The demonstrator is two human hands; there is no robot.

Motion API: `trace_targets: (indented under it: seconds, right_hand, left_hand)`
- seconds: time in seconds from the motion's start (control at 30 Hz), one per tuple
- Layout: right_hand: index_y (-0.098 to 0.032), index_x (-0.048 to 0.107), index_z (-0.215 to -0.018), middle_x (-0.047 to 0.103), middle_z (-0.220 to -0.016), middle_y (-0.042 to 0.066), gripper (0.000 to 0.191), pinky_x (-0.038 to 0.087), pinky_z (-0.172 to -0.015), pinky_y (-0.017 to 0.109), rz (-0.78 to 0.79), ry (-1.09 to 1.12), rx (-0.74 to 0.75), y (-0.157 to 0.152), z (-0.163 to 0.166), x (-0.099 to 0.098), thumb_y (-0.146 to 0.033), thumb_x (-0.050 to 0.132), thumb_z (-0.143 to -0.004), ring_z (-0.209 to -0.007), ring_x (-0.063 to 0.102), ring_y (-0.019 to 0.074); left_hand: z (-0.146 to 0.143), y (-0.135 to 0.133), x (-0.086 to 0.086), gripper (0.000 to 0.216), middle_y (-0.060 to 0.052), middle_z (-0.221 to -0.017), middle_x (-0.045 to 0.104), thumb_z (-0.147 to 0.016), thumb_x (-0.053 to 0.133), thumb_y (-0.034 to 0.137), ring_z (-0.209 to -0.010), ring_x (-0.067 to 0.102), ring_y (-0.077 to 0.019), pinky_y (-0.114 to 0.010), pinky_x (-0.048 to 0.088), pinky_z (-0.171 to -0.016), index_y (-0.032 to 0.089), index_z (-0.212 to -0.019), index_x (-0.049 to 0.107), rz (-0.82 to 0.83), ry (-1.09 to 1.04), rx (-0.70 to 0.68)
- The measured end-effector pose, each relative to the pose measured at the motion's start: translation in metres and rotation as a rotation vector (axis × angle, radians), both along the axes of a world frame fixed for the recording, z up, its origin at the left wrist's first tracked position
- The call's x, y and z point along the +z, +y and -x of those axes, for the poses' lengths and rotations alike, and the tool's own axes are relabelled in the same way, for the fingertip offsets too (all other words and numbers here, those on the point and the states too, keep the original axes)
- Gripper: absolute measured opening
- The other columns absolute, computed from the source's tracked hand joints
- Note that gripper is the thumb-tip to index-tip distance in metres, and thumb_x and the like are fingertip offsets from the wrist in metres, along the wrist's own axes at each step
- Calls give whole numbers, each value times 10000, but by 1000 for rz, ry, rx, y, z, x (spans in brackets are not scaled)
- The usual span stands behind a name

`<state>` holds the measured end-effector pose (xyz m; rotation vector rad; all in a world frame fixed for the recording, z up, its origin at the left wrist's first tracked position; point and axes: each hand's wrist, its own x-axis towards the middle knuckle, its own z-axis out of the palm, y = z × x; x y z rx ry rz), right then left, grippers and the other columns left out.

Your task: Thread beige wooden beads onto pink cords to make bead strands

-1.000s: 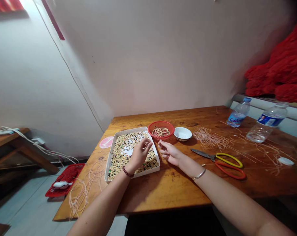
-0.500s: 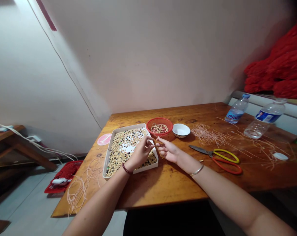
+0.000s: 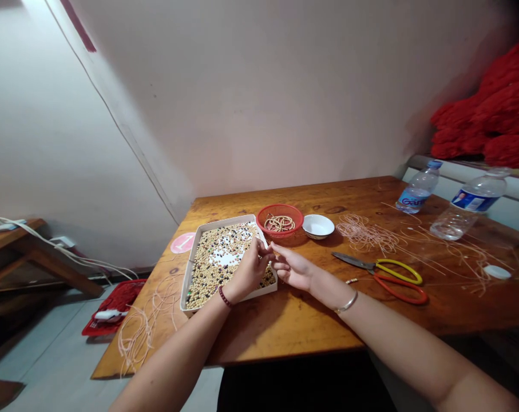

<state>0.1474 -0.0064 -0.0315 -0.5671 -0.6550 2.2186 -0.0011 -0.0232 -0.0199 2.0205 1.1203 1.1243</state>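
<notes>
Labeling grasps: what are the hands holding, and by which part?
Right hand's fingertips seem to pinch a thin pale cord, exact spot unclear; left hand's hold cannot be told.

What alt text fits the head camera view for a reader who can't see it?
Seen from the wearer's head, a left hand and right hand hold their fingertips close together over the edge of a white tray of mixed beads on a wooden table. Nearby are a red basket of coiled strands, a white bowl, scissors and loose cords.
</notes>
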Motion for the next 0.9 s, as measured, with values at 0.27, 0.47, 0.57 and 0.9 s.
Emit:
trace_targets:
  seconds: [0.27, 0.47, 0.57, 0.9]
  right_hand:
    - [-172, 520, -800, 398, -562, -83, 178, 113, -362, 155, -116, -36, -79, 1, -5, 6, -314, 628, -799, -405, 154, 25]
    - [-188, 467, -709, 294, -481, -101, 206, 99, -384, 201, -170, -200, -183, 6, -7, 6, -354, 574, -767, -391, 127, 45]
    - [-196, 428, -658, 362, -511, -77, 290, 144, -399, 212, -192, -439, -344, 11, -11, 2, -446, 519, -774, -391, 211, 52]
    - [-220, 514, -870, 560, -903, 50, 360, 467, -736, 322, -736, -660, -628, 14, -14, 8, -573, 457, -829, -839, 560, 192]
  left_hand:
    - [6, 3, 4, 89, -27, -824, 556, -856, 497, 144, -731, 520, -150, -271, 402, -663, 193, -911, 447, -128, 203, 110]
    - [12, 5, 2, 168, -66, -914, 573, -898, 436, 120, -843, 538, -173, -295, 426, -738, 188, -946, 582, -215, 309, 47]
    - [13, 5, 2, 182, -66, -901, 556, -907, 432, 122, -823, 529, -170, -288, 426, -719, 182, -949, 598, -220, 355, 66]
    - [7, -1, 6, 195, -60, -901, 542, -926, 422, 156, -795, 526, -156, -279, 435, -708, 190, -985, 604, -344, 407, 5]
